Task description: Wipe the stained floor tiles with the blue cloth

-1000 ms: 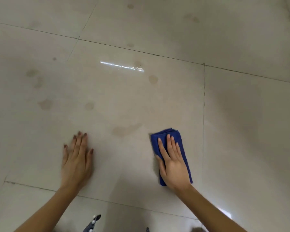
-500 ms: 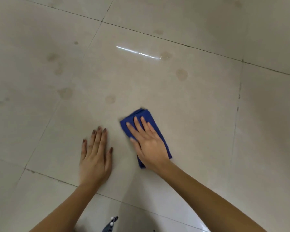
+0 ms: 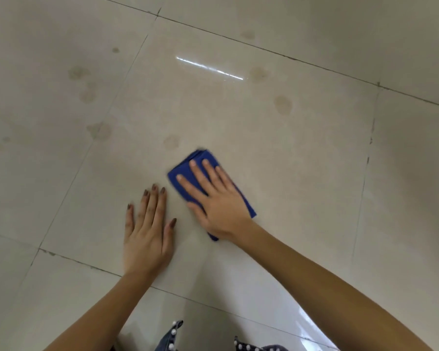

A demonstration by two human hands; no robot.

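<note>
A folded blue cloth [image 3: 198,160] lies flat on a beige floor tile [image 3: 302,173]. My right hand [image 3: 213,198] presses down on it, fingers spread, covering most of it; only its far end and right edge show. My left hand [image 3: 147,231] rests flat on the same tile just left of the cloth, palm down and holding nothing. Brownish stains mark the floor: one faint stain [image 3: 171,141] just beyond the cloth, another stain [image 3: 282,103] farther right, and several stains [image 3: 99,130] on the tile to the left.
Dark grout lines [image 3: 368,158] divide the glossy tiles. A bright light reflection [image 3: 208,68] streaks the far part of the tile. Dark studded clothing [image 3: 173,335] shows at the bottom edge.
My right hand slid the cloth leftward, over the long smear that lay between my hands, and now lies close to my left hand. The view shifted as my head moved.
</note>
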